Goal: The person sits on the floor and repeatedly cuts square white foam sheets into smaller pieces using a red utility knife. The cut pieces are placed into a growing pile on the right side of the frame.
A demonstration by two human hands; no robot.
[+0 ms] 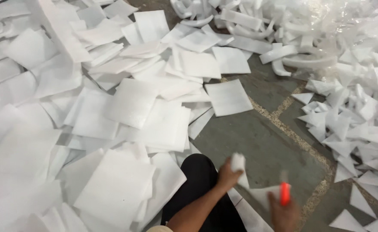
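Note:
My left hand (227,175) is closed on the corner of a white foam sheet (258,193) low in the frame, above my dark trouser leg (199,180). My right hand (283,215) grips an orange-handled cutter (285,193) upright beside that sheet; it is blurred by motion and its blade is hard to make out. Both hands hover just above the grey floor (266,146).
A wide heap of square white foam sheets (129,107) covers the left half. Curved foam strips (283,56) lie at the back right by clear plastic film. Small triangular foam offcuts (352,129) pile along the right.

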